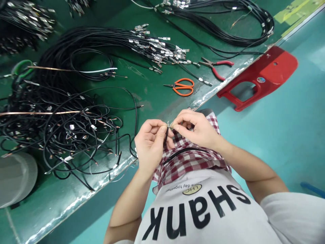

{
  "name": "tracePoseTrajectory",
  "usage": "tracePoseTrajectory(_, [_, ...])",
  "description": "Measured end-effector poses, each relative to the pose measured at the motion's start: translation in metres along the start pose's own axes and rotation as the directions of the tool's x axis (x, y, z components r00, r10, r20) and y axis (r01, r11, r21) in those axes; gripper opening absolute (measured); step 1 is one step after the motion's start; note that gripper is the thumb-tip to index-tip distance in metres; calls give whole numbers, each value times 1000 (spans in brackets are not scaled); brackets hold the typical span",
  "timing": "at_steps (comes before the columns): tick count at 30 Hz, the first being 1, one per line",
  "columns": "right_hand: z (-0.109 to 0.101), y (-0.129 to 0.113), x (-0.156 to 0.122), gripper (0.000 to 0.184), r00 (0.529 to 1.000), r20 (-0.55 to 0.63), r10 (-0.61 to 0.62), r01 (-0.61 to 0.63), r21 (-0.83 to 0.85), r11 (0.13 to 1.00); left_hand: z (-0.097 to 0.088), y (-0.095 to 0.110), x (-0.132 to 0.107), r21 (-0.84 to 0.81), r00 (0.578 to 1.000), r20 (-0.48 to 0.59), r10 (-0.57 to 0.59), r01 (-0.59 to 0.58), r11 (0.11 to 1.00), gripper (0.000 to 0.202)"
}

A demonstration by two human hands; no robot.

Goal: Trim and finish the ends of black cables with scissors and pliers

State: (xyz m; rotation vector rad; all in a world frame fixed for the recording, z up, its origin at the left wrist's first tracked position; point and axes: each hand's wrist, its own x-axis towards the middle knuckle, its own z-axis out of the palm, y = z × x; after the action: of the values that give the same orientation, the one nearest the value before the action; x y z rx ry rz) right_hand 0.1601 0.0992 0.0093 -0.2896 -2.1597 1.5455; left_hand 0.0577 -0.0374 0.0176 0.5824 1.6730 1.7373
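Observation:
My left hand point(150, 140) is closed in a pinch on a short black wire point(166, 135) just off the table's front edge, above my lap. My right hand point(196, 127) is closed too, thumb and forefinger pinched on a small metal terminal point(170, 126) at the wire's tip. The two hands touch at the fingertips. A red-and-white checked cloth point(188, 159) lies under them on my lap.
The green table point(152, 91) carries heaps of black wires with metal terminals point(76, 128), orange scissors point(182, 86) and red-handled pliers point(218, 67) near its front edge. A red plastic stool point(264, 76) stands on the teal floor to the right. A grey round container point(15, 176) sits at the left.

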Motion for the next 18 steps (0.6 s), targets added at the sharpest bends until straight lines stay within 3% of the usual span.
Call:
tracePoseTrajectory(6, [3,1,1,13,998,-52,-28,28,2,1000,1,0,0,14,1000,-14,-20,20,1000,23])
tracePoseTrajectory(14, [5,1,4,7,986,-6,-168,161,-250,955,3,0,-2,40,999,-50,-9,11,999,24])
tracePoseTrajectory(18, [4,4,0,6,989,-9,-146,139,-258,956,4,0,-3,18,999,-54,-7,8,1000,24])
